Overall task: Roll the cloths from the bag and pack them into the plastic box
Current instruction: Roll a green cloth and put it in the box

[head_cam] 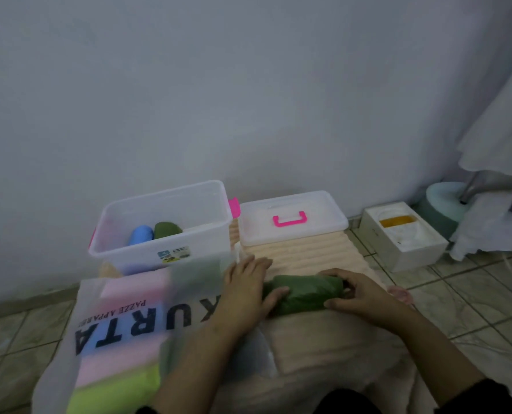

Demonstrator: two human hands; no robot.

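A rolled dark green cloth (304, 292) lies on the peach ribbed mat (305, 252) in front of me. My left hand (245, 286) holds its left end, thumb under and fingers stretched over the top. My right hand (355, 291) grips the right end with curled fingers. The clear plastic box (162, 225) stands at the back left and holds a blue roll (141, 234) and a green roll (166, 230). A translucent bag (123, 333) with black lettering lies at the left, with pink, blue and lime cloths showing through it.
The box's clear lid (292, 218) with a pink handle lies on the mat to the right of the box. A white foam carton (404, 234) sits on the tiled floor at the right. A wall stands close behind. White fabric hangs at the far right.
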